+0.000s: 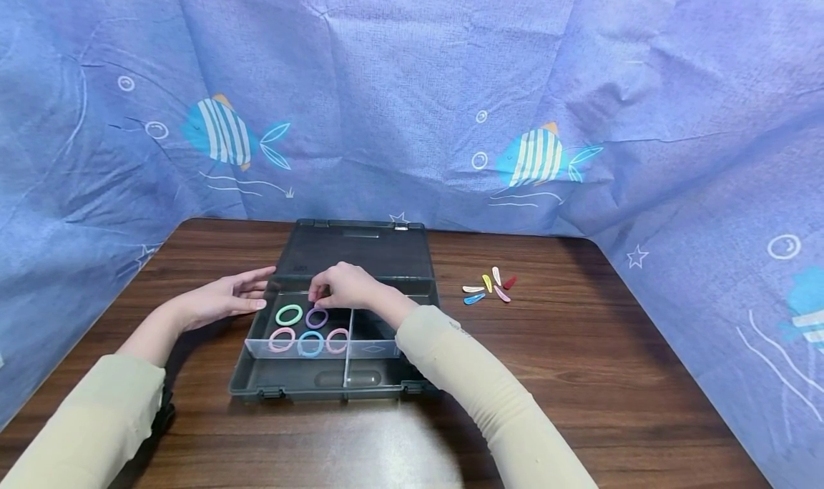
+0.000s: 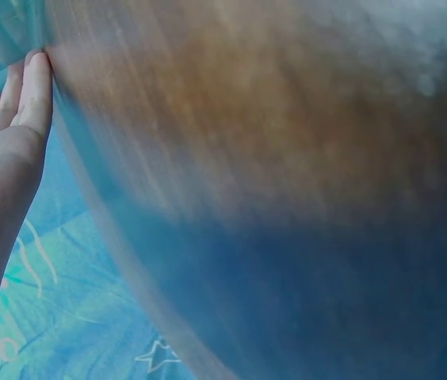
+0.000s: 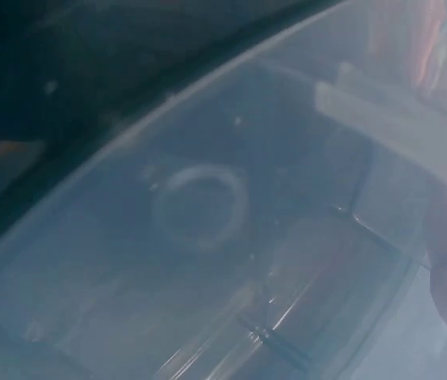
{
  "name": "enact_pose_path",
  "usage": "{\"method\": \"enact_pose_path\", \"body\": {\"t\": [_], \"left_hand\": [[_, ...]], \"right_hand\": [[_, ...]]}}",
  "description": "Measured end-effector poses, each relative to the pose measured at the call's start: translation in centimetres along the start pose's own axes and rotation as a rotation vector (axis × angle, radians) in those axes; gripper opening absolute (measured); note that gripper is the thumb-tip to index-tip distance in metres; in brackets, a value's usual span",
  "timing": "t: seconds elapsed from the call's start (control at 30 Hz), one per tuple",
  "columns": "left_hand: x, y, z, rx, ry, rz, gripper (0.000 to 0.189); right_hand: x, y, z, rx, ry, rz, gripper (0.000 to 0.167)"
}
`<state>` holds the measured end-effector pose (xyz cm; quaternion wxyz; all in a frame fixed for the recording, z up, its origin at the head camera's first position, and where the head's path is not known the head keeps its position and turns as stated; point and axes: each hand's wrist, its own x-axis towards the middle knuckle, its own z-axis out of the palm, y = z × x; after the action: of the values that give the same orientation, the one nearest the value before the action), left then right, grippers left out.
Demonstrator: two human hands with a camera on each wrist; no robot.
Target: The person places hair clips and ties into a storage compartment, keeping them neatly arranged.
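A dark see-through divided box [image 1: 302, 379] lies on the table with its lid [image 1: 360, 249] folded back. In its large left compartment are a green hair tie [image 1: 288, 315], a purple hair tie [image 1: 316, 319], a blue hair tie [image 1: 310, 344] and two pink hair ties [image 1: 281, 340]. My right hand [image 1: 344, 287] reaches into that compartment, thumb and fingers curled together at the upper edge of the purple one. My left hand [image 1: 222, 299] rests against the box's left side, its fingers extended. The right wrist view is blurred and hides the fingertips.
Several small snap hair clips [image 1: 487, 283] in white, yellow, red, pink and blue lie on the wooden table [image 1: 547, 346], right of the box. Clear dividers [image 1: 373, 348] split the box into compartments. A blue fish-patterned cloth [image 1: 412, 103] hangs behind the table.
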<state>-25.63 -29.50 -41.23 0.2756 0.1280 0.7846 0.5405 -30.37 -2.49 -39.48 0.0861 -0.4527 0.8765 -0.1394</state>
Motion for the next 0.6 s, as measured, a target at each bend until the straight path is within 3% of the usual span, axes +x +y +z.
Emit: {"method": "enact_pose_path", "body": {"t": [0.3,0.6], "left_hand": [[0.0,0.0,0.1,0.002,-0.014,0.015,0.077],[0.0,0.0,0.1,0.007,-0.013,0.007,0.076]], "right_hand": [[-0.9,0.2,-1.3,0.152,-0.018,-0.121,0.018],[-2.1,-0.3,-3.4,0.231,0.037,-0.146,0.017]]}}
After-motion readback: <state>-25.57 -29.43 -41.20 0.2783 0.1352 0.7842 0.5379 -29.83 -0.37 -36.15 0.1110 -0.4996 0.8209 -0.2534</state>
